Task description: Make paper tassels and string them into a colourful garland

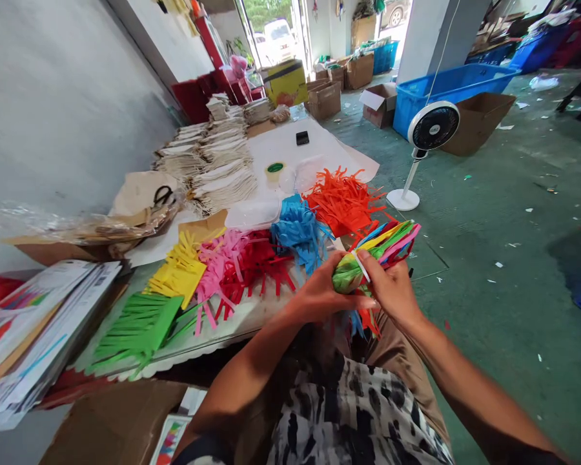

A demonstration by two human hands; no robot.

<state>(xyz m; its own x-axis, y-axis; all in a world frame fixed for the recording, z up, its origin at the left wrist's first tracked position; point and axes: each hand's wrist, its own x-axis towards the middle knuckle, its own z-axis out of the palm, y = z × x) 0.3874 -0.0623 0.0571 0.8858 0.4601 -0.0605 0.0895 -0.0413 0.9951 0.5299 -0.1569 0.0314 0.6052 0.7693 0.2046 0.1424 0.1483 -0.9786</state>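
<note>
A rolled bundle of multicoloured fringed paper strips [382,248] is held over my lap at the table's edge. My left hand [322,294] is closed round the green base of the bundle from below. My right hand [392,287] grips the same base from the right, its fingers pinching a thin white strip wrapped across the roll. The loose strip ends fan out up and to the right.
On the table [290,145] lie piles of fringed paper: green [135,329], yellow [179,271], pink and red [242,261], blue [300,229], orange [343,200]. A tape roll [275,169], scissors [163,194] and stacked paper lie behind. A white fan [428,132] stands on the floor to the right.
</note>
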